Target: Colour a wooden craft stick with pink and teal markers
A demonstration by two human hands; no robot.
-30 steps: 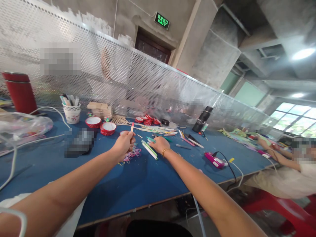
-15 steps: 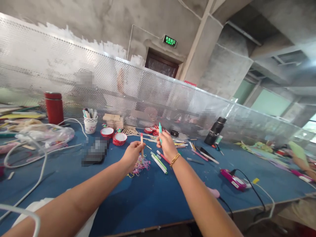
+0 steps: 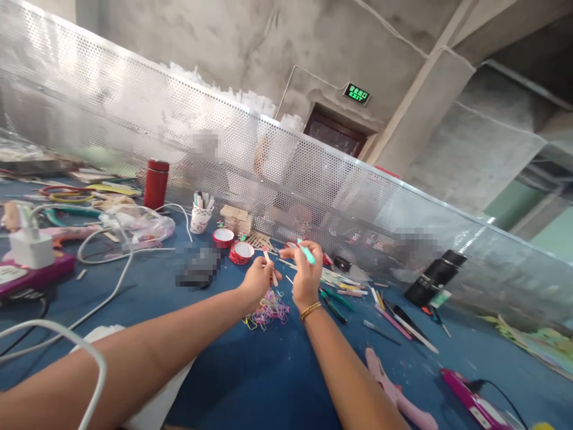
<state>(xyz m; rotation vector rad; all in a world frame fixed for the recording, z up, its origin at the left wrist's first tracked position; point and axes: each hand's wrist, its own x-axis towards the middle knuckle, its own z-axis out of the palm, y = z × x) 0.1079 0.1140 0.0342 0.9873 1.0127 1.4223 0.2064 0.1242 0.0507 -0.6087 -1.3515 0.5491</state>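
Observation:
A wooden craft stick (image 3: 265,255) with a reddish tip is pinched in my left hand (image 3: 257,280), its lower end showing below the fingers. My right hand (image 3: 306,280), with a gold bracelet at the wrist, grips a teal marker (image 3: 307,252) that slants up to the left. The two hands are close together but apart. Beneath my left hand lies a tangled heap of colourful loops (image 3: 274,310). Two red-and-white tape rolls (image 3: 242,253) sit beyond it on the left, and more craft sticks (image 3: 259,240) are piled behind.
Green-handled pliers (image 3: 333,306) and several pens (image 3: 394,322) lie right of my right arm, with a pink glue gun (image 3: 394,388) nearer. A black flask (image 3: 436,278) stands far right. Left are a phone (image 3: 201,267), a pen cup (image 3: 201,218), a red flask (image 3: 156,183) and white cables (image 3: 111,292).
The view has swung left, so the table's things sit further right. The marker has gone from nearly upright to slanting left as my right hand turned. The craft stick stays in my left hand.

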